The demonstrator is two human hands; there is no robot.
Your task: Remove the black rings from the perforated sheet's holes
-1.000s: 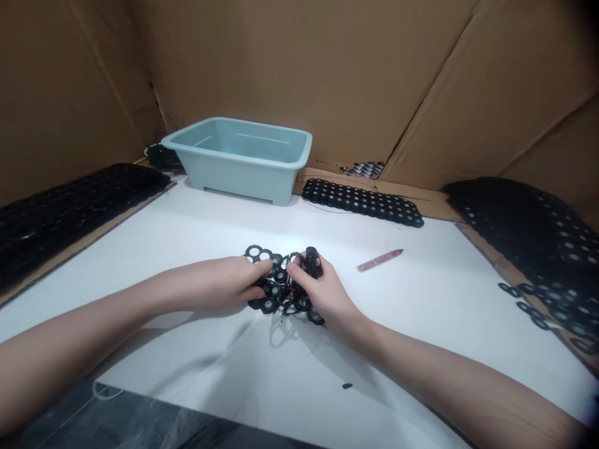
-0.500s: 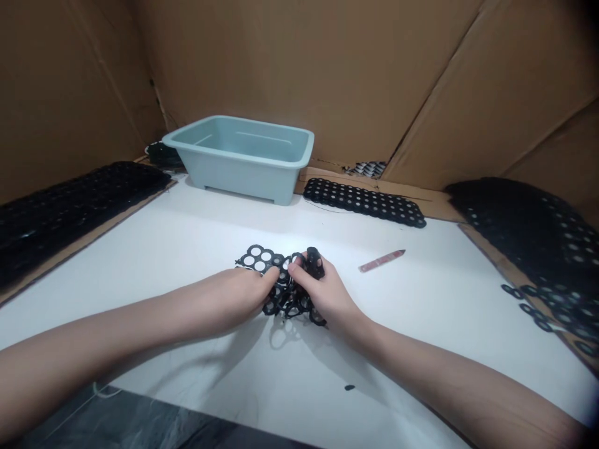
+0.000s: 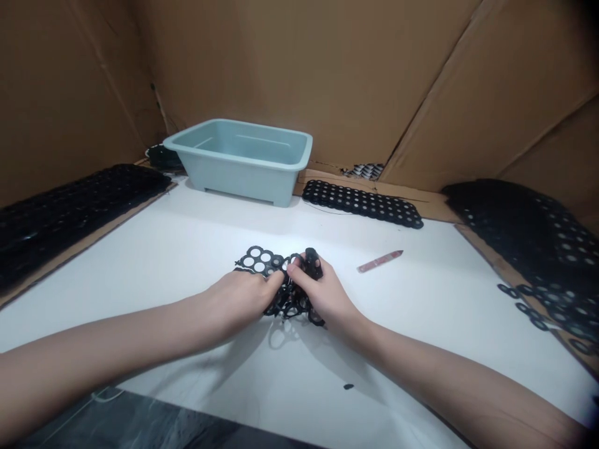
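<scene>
Between my two hands is a crumpled black sheet of joined rings (image 3: 256, 257), its round holes showing the white table (image 3: 187, 249) beneath. My left hand (image 3: 250, 293) is closed on its near-left part, the thumb pressed on the rings. Bunched ring pieces are gripped by my right hand (image 3: 322, 290), with its thumb and fingers pinched on them. The hands nearly meet, so part of the sheet is hidden by the fingers. A red craft knife or marker-like tool with a dark pointed tip (image 3: 380, 261) lies right of my right hand.
A light blue plastic tub (image 3: 243, 174) stands at the back. Beside it lies a flat black perforated strip (image 3: 362, 202). Black perforated sheets are piled at the left (image 3: 70, 199) and right (image 3: 524, 224). Loose rings (image 3: 531, 317) lie near the right edge. Cardboard walls (image 3: 304, 62) surround the table.
My left hand's thumb has shifted slightly right and over the rings, toward my right hand. The right hand keeps its grip, and the view has moved very little.
</scene>
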